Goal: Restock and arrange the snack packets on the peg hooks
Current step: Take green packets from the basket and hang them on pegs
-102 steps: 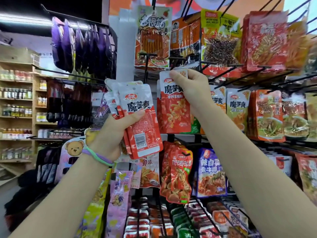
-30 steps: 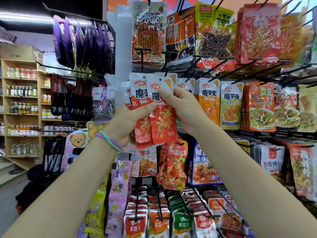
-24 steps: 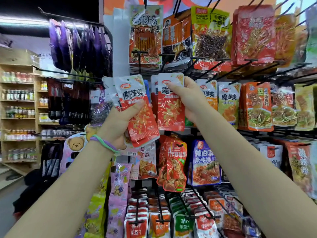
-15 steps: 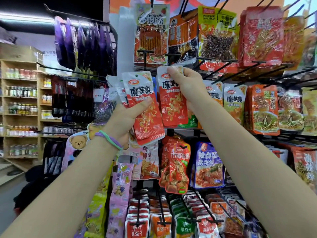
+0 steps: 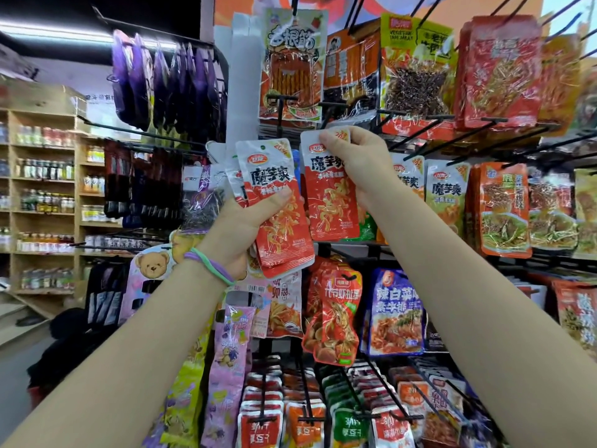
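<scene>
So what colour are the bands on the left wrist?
The wrist bands are green and purple, clearest in the head view.

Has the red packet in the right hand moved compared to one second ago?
Yes. The red packet pinched by the right hand has gone up and away from the left hand's stack, toward the peg hook under the tall orange packet.

two hands (image 5: 239, 231), one red packet (image 5: 332, 202) raised, several fanned red packets (image 5: 277, 215)

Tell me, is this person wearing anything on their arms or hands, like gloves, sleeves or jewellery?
Both forearms are bare, with no sleeves in view and no gloves. The left hand has two thin bands around its wrist, one green and one purple. The right hand shows no ring, watch or band.
</scene>
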### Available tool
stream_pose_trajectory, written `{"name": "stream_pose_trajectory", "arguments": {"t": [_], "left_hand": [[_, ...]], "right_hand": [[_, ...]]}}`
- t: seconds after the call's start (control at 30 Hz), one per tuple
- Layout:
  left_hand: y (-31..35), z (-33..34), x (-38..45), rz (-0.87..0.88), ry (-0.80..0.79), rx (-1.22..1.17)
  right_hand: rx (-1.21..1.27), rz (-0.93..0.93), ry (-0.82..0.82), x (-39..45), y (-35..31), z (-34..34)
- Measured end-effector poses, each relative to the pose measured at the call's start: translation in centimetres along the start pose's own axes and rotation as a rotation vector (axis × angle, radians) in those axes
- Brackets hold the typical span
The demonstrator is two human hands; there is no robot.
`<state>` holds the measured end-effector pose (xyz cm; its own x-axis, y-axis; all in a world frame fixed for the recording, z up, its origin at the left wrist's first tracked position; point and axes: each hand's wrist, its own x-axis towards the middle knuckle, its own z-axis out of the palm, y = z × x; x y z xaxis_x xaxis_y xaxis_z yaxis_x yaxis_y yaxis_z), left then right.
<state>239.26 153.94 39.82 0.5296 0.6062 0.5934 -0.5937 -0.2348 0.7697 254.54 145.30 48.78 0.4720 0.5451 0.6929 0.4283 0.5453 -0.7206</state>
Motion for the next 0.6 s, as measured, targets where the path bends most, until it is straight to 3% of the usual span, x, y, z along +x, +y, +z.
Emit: {"name": "stream_pose_trajectory", "arguments": {"t": [0.43,0.6], "left_hand": [[0.3,-0.3,-0.2,0.0,-0.032,-0.027],[0.2,-0.1,-0.3,0.03,-0.011,-0.004]], "right_hand": [[0.145,0.118,-0.036,0.2,-0.4,-0.1],[0.134,0.183,0.064,1.1,-0.7,0.5]]}}
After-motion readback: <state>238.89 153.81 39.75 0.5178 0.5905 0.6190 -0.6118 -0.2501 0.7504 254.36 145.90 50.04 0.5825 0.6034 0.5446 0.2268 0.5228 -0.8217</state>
